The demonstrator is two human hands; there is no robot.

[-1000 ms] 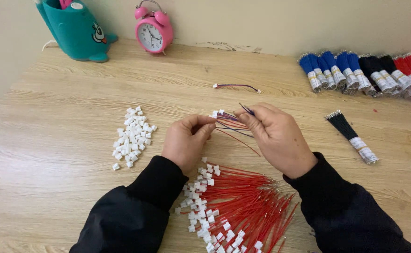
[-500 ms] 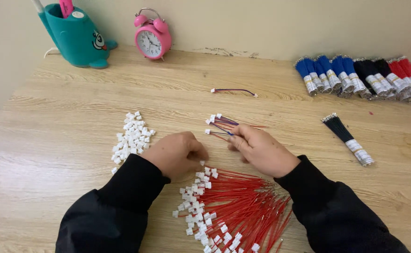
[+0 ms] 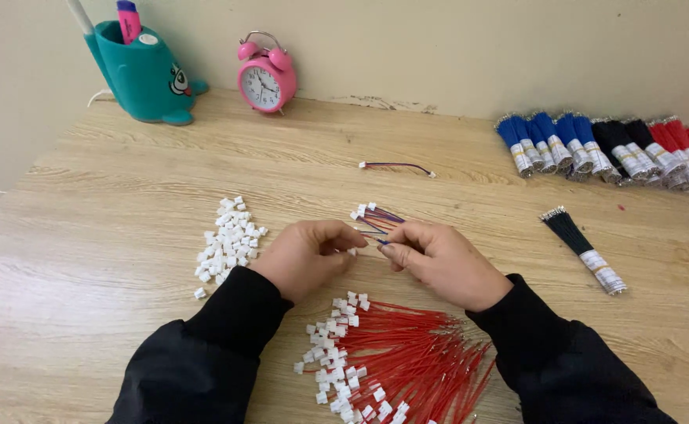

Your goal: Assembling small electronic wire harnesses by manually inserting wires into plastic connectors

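We have a single view, taken from a camera on the person's head, looking forward and down over the wooden counter [image 3: 109, 235] toward the pale wall [image 3: 439, 47] at its far edge. It sits close: both black sleeves enter from the bottom edge, and the left hand [image 3: 309, 255] and right hand [image 3: 442, 263] meet near the middle of the frame. We see the far edge of the counter, while its near edge is cut off below, and with no second view nothing is shared.
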